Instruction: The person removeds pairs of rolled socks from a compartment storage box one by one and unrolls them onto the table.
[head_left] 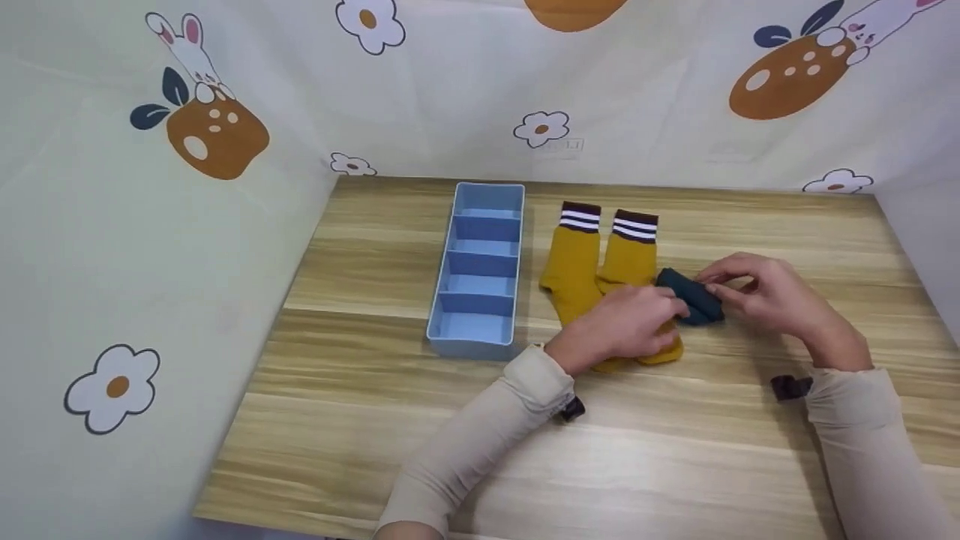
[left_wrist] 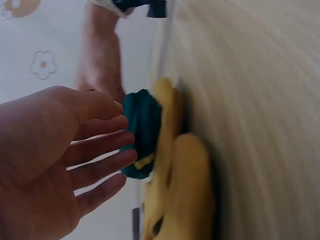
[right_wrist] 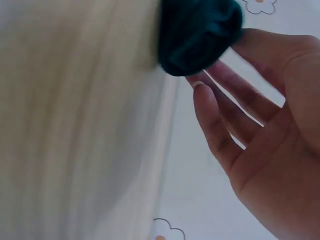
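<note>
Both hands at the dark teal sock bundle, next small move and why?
Probably close both hands on the teal sock bundle and lift it clear. The left hand and right hand touch it with nearly straight fingers, so neither clearly grips it. It lies partly on the yellow socks, and the blue divided tray beside them has open compartments.
</note>
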